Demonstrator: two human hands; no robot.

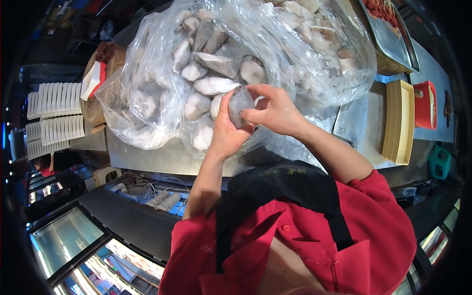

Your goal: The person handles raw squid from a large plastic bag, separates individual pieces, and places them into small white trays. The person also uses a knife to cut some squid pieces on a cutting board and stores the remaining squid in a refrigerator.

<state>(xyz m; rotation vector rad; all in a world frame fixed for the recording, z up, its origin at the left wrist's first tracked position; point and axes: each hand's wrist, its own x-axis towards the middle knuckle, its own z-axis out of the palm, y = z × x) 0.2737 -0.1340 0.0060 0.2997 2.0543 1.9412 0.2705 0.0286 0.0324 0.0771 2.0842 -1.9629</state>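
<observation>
A grey-skinned piece of fish (239,107) is held up between my two hands, above an open clear plastic bag (155,44). My left hand (230,138) cups it from below and from the left. From the right, the thumb and fingers of my right hand (274,108) pinch its side. Several more pale, grey-skinned fish pieces (217,64) lie loose in the bag under my hands. Farther right, a second clear bag (359,84) holds whitish chunks (317,33), some with darker skin; the folds of film partly hide them.
Both bags rest on a metal table (147,156). At the right stand a stack of yellow trays (398,121), a red container (426,105) and a metal tray (387,40) with reddish food. On the left are a wooden block (90,107) and stacked white trays (55,99).
</observation>
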